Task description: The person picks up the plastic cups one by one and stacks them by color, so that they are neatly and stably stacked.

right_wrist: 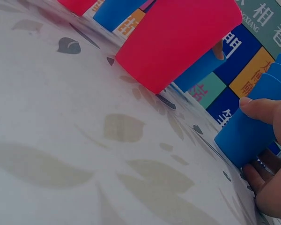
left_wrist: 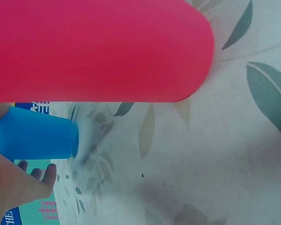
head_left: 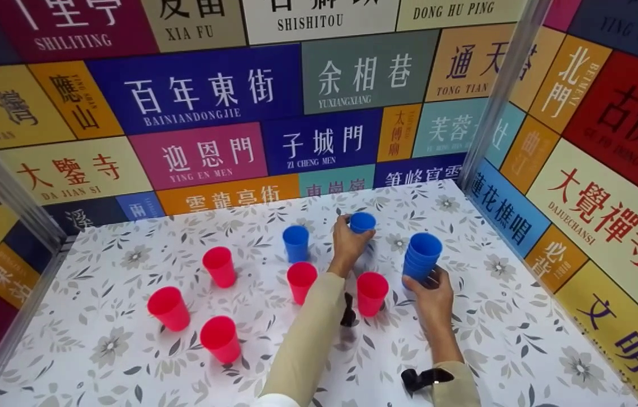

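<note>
At the far side of the table, my left hand [head_left: 351, 240] holds a single blue cup [head_left: 363, 222], thumb on one side and fingers on the other. In the left wrist view that blue cup [left_wrist: 37, 136] has its base at or close to the tabletop; contact is hard to tell. My right hand [head_left: 433, 294] grips a stack of nested blue cups [head_left: 422, 257] low on its side. The right wrist view shows the thumb across the stack [right_wrist: 253, 126] and the fingers beneath. A red cup [head_left: 372, 295] stands between the two forearms.
Another blue cup [head_left: 295, 244] stands left of my left hand, with a red cup [head_left: 301, 281] just in front of it. Further left are three more red cups, one of them nearest the front [head_left: 220, 339]. Printed wall panels [head_left: 200, 152] border the flowered table [head_left: 126, 316].
</note>
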`<state>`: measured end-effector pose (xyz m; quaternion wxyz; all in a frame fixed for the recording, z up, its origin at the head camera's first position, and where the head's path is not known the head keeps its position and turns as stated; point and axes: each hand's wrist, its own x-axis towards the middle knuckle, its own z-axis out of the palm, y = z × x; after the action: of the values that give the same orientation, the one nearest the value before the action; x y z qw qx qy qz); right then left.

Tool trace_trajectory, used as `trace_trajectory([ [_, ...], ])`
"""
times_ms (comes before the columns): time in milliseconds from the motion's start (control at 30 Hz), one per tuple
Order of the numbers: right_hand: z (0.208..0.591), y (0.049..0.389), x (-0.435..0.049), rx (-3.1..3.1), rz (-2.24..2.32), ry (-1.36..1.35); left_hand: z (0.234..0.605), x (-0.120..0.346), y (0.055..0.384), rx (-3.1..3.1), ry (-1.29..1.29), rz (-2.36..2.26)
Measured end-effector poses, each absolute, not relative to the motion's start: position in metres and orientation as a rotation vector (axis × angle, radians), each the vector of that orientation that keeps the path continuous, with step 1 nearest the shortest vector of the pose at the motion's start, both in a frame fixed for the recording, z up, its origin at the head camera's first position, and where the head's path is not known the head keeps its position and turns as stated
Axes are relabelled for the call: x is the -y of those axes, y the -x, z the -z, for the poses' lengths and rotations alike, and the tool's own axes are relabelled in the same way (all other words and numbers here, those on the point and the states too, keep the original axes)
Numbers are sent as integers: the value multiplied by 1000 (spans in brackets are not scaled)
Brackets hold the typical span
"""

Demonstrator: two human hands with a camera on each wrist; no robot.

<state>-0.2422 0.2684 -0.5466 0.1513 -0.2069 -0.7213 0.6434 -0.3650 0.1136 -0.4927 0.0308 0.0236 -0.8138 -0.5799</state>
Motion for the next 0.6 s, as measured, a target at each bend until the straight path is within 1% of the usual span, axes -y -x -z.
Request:
trace_trajectory([
  [267, 546, 244, -269, 2045, -1844, 573, 484, -112, 362, 2483, -2, 1793],
  [600, 546, 242, -268, 2059, -1854, 578, 470, -107, 346, 2477, 85, 1823],
])
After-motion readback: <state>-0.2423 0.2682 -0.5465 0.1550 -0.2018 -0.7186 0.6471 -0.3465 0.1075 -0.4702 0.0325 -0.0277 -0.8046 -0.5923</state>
